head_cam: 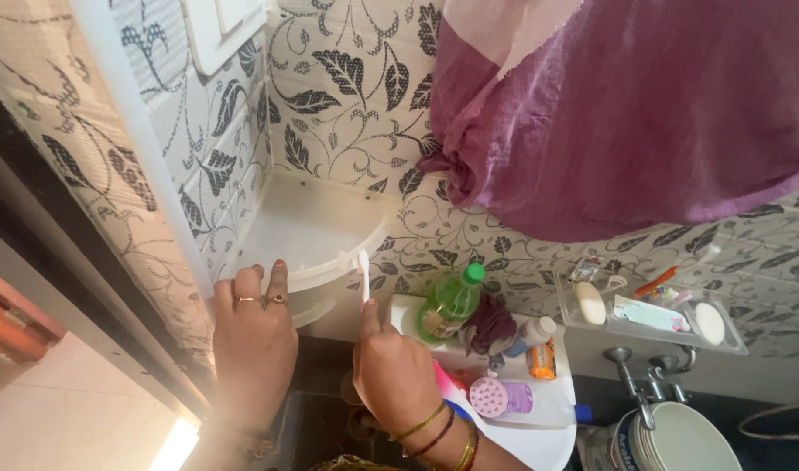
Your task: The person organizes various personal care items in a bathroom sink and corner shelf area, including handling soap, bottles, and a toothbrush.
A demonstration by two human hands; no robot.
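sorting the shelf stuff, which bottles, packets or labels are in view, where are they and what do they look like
Green bottle: lower shelf, behind the right hand, tilted; clear green, green cap, pale label.
Small white bottle: right of the green one, white with dark label.
Orange packet: just below it, small and rectangular.
Clear bottle: lying at the shelf's front, purple label, blue cap.
Pale green packet: flat in the clear wall tray.
No signs or screens.

We count two hands: our left hand point(253, 336) and our right hand point(392, 371). We see one white plastic toothbrush point(363, 275), one green plastic bottle point(449, 303), two oval white soap bars point(589, 303), one purple hanging towel point(626, 113) and two metal wall taps point(637, 377).
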